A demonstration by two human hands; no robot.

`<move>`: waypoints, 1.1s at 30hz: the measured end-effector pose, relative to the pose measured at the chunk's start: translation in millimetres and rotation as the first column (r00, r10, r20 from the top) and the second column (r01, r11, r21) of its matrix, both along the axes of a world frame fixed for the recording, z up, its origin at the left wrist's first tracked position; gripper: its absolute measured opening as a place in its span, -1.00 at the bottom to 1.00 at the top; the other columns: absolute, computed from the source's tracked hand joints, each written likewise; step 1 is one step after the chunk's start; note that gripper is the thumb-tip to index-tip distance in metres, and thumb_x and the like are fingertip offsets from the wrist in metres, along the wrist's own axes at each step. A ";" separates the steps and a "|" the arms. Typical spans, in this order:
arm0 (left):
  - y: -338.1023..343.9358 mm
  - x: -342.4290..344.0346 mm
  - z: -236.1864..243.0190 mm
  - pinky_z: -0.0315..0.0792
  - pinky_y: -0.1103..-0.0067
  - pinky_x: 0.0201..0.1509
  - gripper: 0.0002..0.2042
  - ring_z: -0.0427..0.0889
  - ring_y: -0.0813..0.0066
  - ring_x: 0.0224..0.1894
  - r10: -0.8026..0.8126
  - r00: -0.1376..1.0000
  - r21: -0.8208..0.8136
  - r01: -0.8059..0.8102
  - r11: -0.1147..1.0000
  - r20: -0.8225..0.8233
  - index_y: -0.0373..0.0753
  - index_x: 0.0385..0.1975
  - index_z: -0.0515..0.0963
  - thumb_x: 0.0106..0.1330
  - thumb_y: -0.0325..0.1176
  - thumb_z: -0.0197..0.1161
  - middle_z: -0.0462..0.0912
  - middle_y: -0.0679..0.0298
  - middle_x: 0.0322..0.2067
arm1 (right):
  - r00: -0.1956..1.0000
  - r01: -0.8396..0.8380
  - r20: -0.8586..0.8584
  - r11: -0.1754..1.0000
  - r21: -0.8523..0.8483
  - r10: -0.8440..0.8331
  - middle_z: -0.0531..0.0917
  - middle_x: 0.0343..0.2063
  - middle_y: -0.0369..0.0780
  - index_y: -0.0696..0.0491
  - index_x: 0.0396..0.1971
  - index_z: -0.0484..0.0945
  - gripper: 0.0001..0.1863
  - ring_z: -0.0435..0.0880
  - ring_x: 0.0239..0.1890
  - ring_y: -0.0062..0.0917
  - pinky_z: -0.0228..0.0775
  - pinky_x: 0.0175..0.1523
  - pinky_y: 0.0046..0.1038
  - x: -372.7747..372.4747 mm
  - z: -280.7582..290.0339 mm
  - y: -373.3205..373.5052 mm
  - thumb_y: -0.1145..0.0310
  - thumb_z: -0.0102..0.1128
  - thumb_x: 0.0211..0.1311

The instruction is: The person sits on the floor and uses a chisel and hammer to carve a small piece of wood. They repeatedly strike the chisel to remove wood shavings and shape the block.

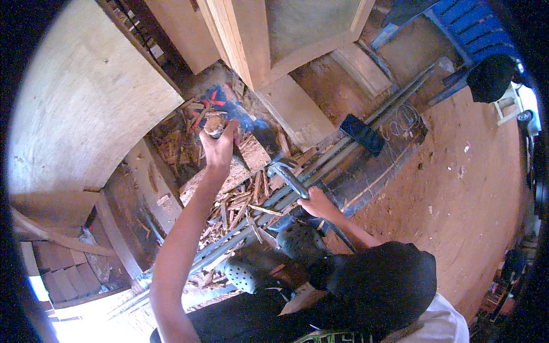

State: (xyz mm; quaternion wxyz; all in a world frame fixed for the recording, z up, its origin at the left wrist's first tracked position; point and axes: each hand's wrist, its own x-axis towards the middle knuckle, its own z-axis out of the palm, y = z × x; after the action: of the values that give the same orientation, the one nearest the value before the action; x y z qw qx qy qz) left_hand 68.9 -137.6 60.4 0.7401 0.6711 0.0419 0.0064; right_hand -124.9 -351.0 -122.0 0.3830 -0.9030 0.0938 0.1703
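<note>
My left hand [217, 151] is closed around the handle of a chisel [241, 162], whose battered round top sticks up above my fist. Its dark blade slants down to a rough, chipped piece of wood [254, 150]. Lower and to the right, my right hand [318, 203] grips a claw hammer [294, 186] by its dark handle. The hammer head is close to the right edge of the chipped wood, apart from the chisel. Splintered wood chips [237, 203] lie heaped just below the workpiece.
Long metal pipes [337, 166] run diagonally between my feet and the wood. A black phone [362, 135] rests across them. Wooden panels [91, 97] and a framed door [251, 51] stand beyond, with a blue chair [469, 28] at the far right over reddish ground.
</note>
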 end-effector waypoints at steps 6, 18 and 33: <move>-5.5 7.7 -28.5 0.22 0.66 -0.68 -0.81 0.35 0.63 -0.71 0.209 0.977 -0.139 -0.200 0.970 0.049 -0.27 -0.52 0.33 0.04 -0.51 0.27 0.42 0.33 -0.70 | 0.983 0.012 -0.186 0.999 0.038 -0.005 0.52 -0.44 0.16 0.30 -0.46 0.43 -0.55 0.52 -0.31 0.06 0.36 -0.21 -0.11 0.9 19.3 1.9 0.13 0.21 -0.05; -12.2 -7.0 -39.6 0.25 0.65 -0.62 -0.62 0.36 0.61 -0.64 0.231 0.971 -0.136 -0.220 0.966 0.066 -0.21 -0.22 0.18 0.07 -0.48 0.27 0.42 0.31 -0.57 | 0.996 0.053 -0.076 0.998 -0.022 -0.054 0.51 -0.50 0.14 0.30 -0.53 0.43 -0.59 0.52 -0.37 0.06 0.35 -0.26 -0.09 -3.0 25.0 8.6 0.17 0.20 -0.04; -10.7 -25.4 -34.3 0.26 0.69 -0.63 -0.66 0.38 0.64 -0.64 0.206 0.979 -0.205 -0.204 0.957 -0.012 -0.21 -0.28 0.20 0.09 -0.51 0.27 0.43 0.31 -0.58 | 0.998 0.051 -0.028 0.998 0.037 -0.050 0.51 -0.62 0.12 0.29 -0.66 0.44 -0.61 0.53 -0.48 0.04 0.35 -0.37 -0.08 -5.1 12.1 6.0 0.19 0.20 -0.05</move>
State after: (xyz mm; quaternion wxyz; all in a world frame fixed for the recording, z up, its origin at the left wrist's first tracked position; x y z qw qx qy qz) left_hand 43.6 -148.3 26.1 0.8008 0.5835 0.1079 0.0818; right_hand -129.9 -345.0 -109.9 0.4029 -0.8905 0.1185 0.1748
